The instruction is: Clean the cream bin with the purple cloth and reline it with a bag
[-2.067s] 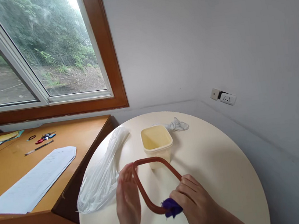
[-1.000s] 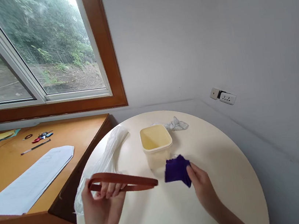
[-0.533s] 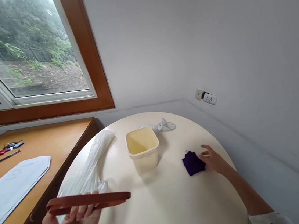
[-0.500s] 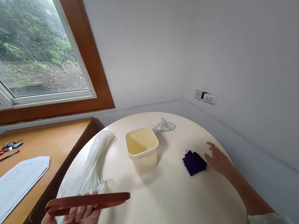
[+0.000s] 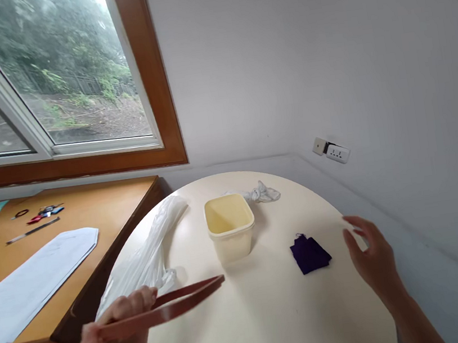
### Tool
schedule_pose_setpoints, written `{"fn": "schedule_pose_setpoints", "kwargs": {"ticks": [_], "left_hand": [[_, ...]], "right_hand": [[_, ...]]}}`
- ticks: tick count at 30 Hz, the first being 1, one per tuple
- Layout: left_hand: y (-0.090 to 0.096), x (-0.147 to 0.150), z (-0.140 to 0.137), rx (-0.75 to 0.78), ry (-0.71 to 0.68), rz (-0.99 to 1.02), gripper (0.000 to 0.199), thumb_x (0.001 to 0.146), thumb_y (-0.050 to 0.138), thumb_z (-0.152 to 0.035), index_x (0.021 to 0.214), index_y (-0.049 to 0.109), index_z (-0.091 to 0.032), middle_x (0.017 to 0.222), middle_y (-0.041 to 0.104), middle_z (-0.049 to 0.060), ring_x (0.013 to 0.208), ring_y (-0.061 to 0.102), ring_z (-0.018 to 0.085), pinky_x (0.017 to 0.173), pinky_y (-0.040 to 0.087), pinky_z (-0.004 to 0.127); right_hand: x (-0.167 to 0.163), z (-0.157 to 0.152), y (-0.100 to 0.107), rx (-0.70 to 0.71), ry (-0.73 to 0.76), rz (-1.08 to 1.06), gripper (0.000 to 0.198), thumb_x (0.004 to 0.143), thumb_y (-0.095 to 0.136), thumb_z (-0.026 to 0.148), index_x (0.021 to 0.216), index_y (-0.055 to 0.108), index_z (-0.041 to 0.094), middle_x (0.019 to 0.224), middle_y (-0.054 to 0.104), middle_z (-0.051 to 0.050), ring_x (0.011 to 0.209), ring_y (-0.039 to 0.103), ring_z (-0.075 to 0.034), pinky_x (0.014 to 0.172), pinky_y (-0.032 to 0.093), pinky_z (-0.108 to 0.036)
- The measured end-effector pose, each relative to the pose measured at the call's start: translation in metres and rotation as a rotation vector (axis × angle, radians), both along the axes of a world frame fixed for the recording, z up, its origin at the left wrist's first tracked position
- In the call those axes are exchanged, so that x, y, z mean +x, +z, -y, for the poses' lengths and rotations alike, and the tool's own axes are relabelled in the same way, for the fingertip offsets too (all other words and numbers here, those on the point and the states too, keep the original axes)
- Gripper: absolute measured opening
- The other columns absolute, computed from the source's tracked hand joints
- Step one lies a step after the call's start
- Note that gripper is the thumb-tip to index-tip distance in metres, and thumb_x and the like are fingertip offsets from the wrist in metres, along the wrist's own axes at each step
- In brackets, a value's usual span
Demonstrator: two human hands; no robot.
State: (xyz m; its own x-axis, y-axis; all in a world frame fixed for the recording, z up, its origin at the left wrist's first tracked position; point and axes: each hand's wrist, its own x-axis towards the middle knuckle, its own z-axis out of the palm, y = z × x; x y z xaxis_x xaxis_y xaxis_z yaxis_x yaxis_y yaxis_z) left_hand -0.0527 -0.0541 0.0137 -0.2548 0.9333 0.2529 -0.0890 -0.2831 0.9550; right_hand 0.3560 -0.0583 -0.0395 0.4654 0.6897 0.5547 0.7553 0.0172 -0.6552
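A flat, reddish-brown band (image 5: 167, 313), bent into a narrow loop that comes to a point on the right, is gripped in my left hand (image 5: 112, 341). I cannot make out exactly what kind of thing it is. My left fingers wrap its near end, above the lower end of a long translucent plastic bag (image 5: 152, 250). My right hand (image 5: 373, 256) hovers over the table's right edge, thumb and fingers apart, holding nothing. To its left lies a small dark purple piece of cloth (image 5: 310, 254). A pale yellow square tub (image 5: 234, 244) stands upright near the middle, its inside partly visible.
A knotted translucent bag (image 5: 262, 192) lies behind the tub on the round cream table (image 5: 267, 325). Left of it, a wooden desk (image 5: 130, 199) carries white papers (image 5: 51, 276), a pen (image 5: 33, 230) and keys (image 5: 49, 211). Walls and a window enclose the far side.
The view has swung slightly left. My left hand has turned, tilting the band's pointed end up and to the right. My right hand has drawn away from the purple cloth.
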Motion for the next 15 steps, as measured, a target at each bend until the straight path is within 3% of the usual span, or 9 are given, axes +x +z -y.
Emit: {"fn": "schedule_pose_setpoints", "kwargs": {"ticks": [3,5,7,11,15], "left_hand": [[-0.012,0.006,0.003,0.125,-0.143,-0.003,0.042,0.077,0.049,-0.052,0.053,0.036,-0.02,0.053,0.029,-0.002,0.054,0.036,0.015,0.068,0.044,0.038],[-0.022,0.015,0.006,0.27,-0.245,-0.109,0.039,0.08,0.047,-0.05,0.058,0.037,-0.02,0.056,0.03,-0.001,0.056,0.036,0.015,0.065,0.041,0.037],[-0.029,0.025,0.01,0.403,-0.332,-0.237,0.036,0.083,0.043,-0.049,0.063,0.034,-0.02,0.058,0.029,-0.001,0.058,0.035,0.016,0.063,0.038,0.038],[-0.032,0.043,0.013,0.564,-0.405,-0.378,0.034,0.084,0.038,-0.048,0.067,0.029,-0.02,0.059,0.028,0.0,0.058,0.032,0.016,0.057,0.032,0.035],[-0.02,0.055,0.01,0.646,-0.474,-0.385,0.032,0.081,0.038,-0.049,0.066,0.034,-0.021,0.057,0.031,0.0,0.057,0.036,0.017,0.055,0.034,0.035]], "right_hand": [[-0.044,0.011,0.019,-0.157,0.555,-0.062,0.031,0.085,0.047,0.037,0.113,0.055,0.025,0.122,0.053,-0.009,0.112,0.051,-0.022,0.093,0.044,-0.038],[-0.071,0.021,0.033,-0.32,0.92,0.031,0.05,0.08,0.057,0.039,0.127,0.045,0.03,0.135,0.044,-0.008,0.126,0.039,-0.023,0.101,0.037,-0.039],[-0.091,0.028,0.044,-0.404,1.159,0.084,0.062,0.073,0.066,0.039,0.13,0.043,0.032,0.14,0.038,-0.007,0.129,0.034,-0.024,0.104,0.033,-0.039],[-0.11,0.031,0.054,-0.409,1.393,0.11,0.034,0.081,0.06,0.028,0.115,0.058,0.031,0.118,0.06,-0.004,0.116,0.05,-0.018,0.109,0.023,-0.04],[-0.118,0.032,0.071,-0.383,1.478,0.153,0.018,0.084,0.054,0.019,0.093,0.065,0.029,0.084,0.069,-0.001,0.084,0.062,-0.014,0.096,0.041,-0.033]]}}
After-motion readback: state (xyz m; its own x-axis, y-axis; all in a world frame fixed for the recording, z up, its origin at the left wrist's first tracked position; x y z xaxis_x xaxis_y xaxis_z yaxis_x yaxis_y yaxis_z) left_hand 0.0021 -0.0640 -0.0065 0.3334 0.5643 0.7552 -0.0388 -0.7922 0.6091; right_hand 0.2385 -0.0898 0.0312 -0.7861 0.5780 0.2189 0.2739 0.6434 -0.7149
